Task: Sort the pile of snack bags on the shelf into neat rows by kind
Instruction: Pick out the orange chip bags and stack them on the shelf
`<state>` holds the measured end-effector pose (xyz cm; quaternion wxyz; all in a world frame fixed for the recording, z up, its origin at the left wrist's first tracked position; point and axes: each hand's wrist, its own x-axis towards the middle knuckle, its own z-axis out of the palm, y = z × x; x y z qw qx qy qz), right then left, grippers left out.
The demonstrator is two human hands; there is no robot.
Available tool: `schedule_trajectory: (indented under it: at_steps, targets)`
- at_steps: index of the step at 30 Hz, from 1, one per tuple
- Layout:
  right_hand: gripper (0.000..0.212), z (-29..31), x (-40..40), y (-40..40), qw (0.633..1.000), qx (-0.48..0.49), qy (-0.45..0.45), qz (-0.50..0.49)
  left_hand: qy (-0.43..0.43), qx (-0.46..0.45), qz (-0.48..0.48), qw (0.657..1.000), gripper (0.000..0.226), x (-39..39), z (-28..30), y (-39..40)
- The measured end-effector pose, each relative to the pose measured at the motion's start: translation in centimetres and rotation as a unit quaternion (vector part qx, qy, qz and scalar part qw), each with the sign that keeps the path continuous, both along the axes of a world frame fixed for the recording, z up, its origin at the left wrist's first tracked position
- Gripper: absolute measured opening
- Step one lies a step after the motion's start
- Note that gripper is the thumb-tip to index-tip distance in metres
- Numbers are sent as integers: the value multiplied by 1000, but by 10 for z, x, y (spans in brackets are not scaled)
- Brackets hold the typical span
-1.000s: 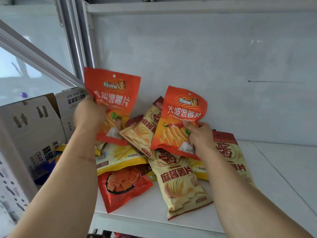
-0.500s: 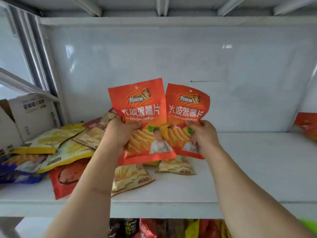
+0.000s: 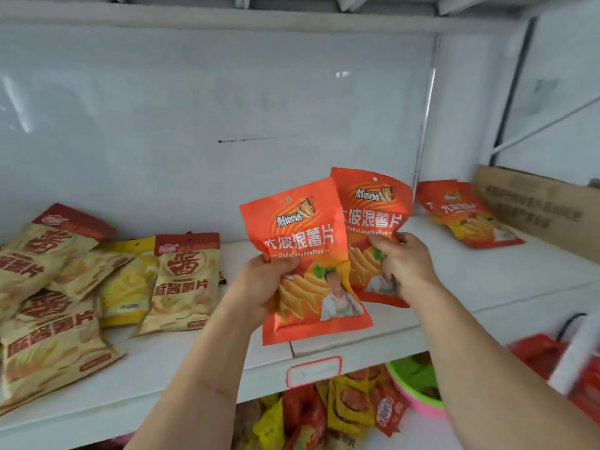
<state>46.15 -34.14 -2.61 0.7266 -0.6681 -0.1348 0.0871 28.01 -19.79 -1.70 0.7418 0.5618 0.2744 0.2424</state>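
Orange foil chip bag [image 3: 305, 264] pinched in left hand [image 3: 259, 287], its twin [image 3: 373, 222] in right hand [image 3: 402, 264], above white shelf [image 3: 487, 287]; light, crinkly, slippery; best held at edges, contents fragile

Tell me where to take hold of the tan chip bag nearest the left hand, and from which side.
Take the tan chip bag by its dark red top strip, reaching over from the front. It lies flat on the shelf with that sealed strip toward the back wall and clear of its neighbours, while its left edge overlaps the yellow bag.
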Motion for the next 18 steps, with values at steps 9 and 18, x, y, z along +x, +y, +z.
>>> schedule_trajectory:
  at_steps: [9, 18]
  targets:
    - [27, 0, 115, -73, 998, -24, -13, -61, 10, 37, -99, 994, 17, 142, -2, -49]
    - [32, 2, 230, -126, 998, -36, -25, -52, 20, 48, -110, 993, 16, 256, -5, -98]
